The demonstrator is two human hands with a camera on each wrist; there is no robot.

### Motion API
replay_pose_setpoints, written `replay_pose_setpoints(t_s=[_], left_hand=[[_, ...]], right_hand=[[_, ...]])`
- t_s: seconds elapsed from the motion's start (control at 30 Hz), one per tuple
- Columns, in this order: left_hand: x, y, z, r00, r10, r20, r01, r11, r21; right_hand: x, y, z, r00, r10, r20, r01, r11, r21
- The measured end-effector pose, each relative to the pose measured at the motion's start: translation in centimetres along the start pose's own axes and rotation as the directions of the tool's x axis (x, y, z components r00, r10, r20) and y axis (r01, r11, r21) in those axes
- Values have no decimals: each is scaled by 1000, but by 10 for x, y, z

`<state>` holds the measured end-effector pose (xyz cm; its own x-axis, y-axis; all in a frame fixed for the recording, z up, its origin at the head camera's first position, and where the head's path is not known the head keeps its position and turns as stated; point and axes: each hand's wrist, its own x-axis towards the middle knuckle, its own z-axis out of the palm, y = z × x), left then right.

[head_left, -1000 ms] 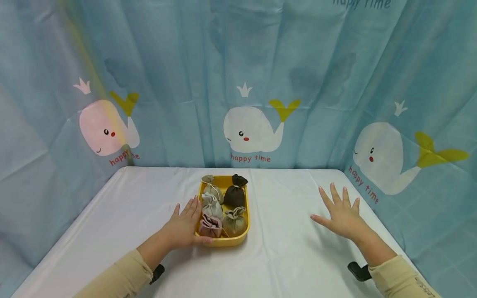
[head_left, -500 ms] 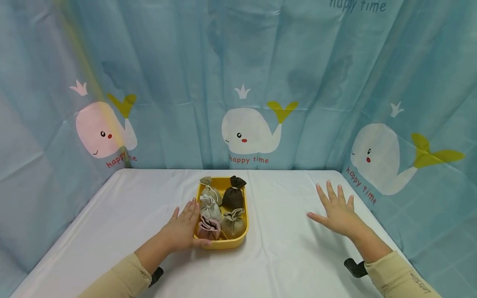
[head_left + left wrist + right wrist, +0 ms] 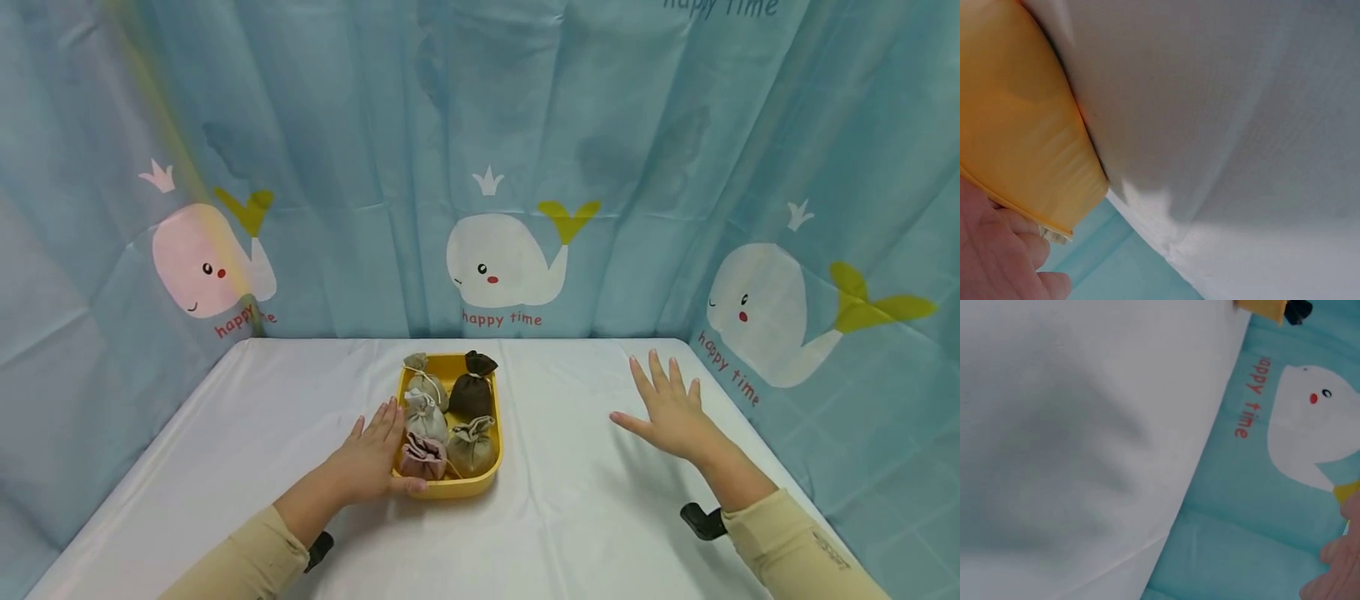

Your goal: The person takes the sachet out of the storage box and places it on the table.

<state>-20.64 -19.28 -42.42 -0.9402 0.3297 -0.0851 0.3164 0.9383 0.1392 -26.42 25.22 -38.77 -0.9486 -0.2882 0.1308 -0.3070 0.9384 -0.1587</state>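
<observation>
A yellow tray (image 3: 467,486) stands on the white table, holding several small drawstring pouches. A grey-green pouch (image 3: 429,387) and a dark brown pouch (image 3: 472,395) are at its back. Along the left side sit a pale grey pouch (image 3: 426,418) and a pink pouch (image 3: 424,457), with a khaki pouch (image 3: 471,450) at front right. My left hand (image 3: 367,460) rests its straight fingers on the tray's left rim, thumb against the front rim. Off to the right, my right hand (image 3: 671,417) hovers over the table with spread fingers, holding nothing.
White cloth covers the table (image 3: 555,500). A blue curtain (image 3: 360,208) with printed whales encloses the back and both sides. Black straps or mounts (image 3: 702,522) show below both wrists.
My right hand has shifted slightly left and farther from me over the table. The left hand stays at the tray, and the pouches keep their places.
</observation>
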Motion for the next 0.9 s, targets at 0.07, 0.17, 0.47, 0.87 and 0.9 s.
replay_pose_setpoints(t_s=[0.07, 0.17, 0.47, 0.87, 0.9], left_hand=[[0, 0, -1, 1000, 2, 1, -2, 1000, -11], [0, 1, -2, 1000, 3, 6, -3, 1000, -18], [2, 0, -2, 1000, 3, 14, -3, 1000, -27], [4, -3, 1, 1000, -4, 24, 6, 998, -56], [4, -2, 2, 1000, -5, 25, 6, 998, -60]], right_hand=[[3, -1, -2, 1000, -2, 7, 2, 1000, 2], [6, -3, -4, 1000, 5, 15, -5, 1000, -2], [17, -15, -6, 999, -29, 19, 29, 1000, 9], [39, -58, -3, 977, -207, -56, 209, 978, 24], [40, -62, -2, 973, -221, -67, 224, 974, 28]])
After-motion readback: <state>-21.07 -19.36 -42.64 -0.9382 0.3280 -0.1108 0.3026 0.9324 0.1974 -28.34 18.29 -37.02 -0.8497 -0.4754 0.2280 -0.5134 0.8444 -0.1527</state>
